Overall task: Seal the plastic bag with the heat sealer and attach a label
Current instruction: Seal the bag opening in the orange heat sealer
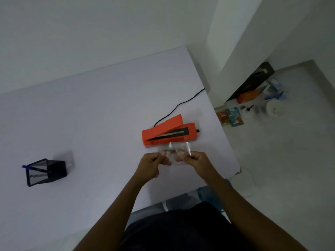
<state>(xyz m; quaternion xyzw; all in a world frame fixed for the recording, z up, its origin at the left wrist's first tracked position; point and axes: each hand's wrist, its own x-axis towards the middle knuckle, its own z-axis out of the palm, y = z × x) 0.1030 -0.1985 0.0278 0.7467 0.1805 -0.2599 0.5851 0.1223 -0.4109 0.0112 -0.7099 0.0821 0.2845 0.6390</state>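
An orange heat sealer (169,131) lies on the white table (90,115) with its lid raised, showing the dark sealing strip. Just in front of it I hold a small clear plastic bag (176,153) between both hands, a little above the table. My left hand (151,164) pinches the bag's left edge and my right hand (196,163) pinches its right edge. Something small and brownish shows inside the bag. No label is in view.
A black cord (181,104) runs from the sealer to the table's far right edge. A black mesh pen holder (45,172) with a blue pen stands at the left. The table's right edge drops to a floor with boxes, packets and a paper roll (275,108).
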